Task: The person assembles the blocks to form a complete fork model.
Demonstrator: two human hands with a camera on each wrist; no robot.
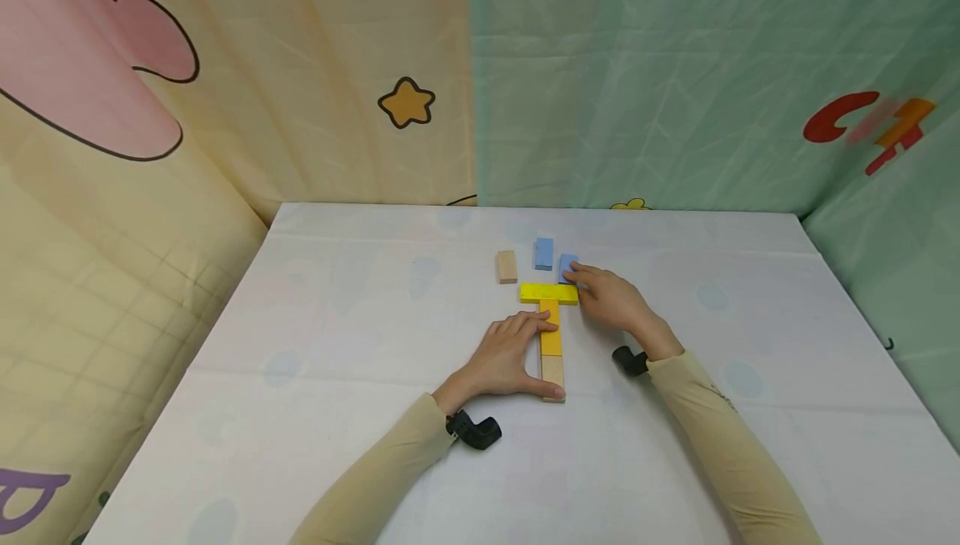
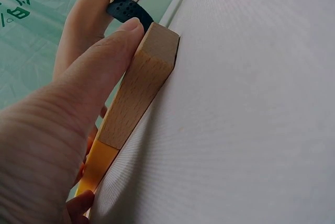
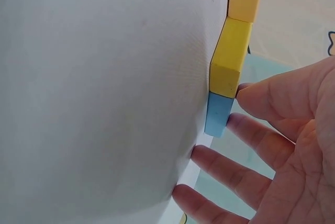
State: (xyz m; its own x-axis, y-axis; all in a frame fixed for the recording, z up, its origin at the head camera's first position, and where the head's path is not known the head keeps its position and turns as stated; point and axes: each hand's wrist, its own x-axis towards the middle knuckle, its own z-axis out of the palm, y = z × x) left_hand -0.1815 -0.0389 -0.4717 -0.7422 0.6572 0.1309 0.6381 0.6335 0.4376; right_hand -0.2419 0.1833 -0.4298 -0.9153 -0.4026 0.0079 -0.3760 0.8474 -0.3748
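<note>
A yellow block [image 1: 549,293] lies crosswise at the far end of an orange block [image 1: 551,343], forming a T. At the orange block's near end sits a plain wooden block [image 1: 552,370]. My left hand [image 1: 504,359] spreads along this stem, its thumb on the wooden block's near end and its fingertips over the orange block. Beyond the yellow block's right end stands a blue block [image 3: 218,114], meeting it in the right wrist view. My right hand [image 1: 611,302] touches there, index fingertip at the blue block and thumb by the seam, its other fingers spread.
Behind the yellow block lie another blue block [image 1: 543,253] and a plain wooden block [image 1: 507,267]. A pale cloth covers the table [image 1: 337,320]. Printed curtains [image 1: 637,78] hang around its back and sides. Dark wrist cameras [image 1: 476,431] sit below each hand.
</note>
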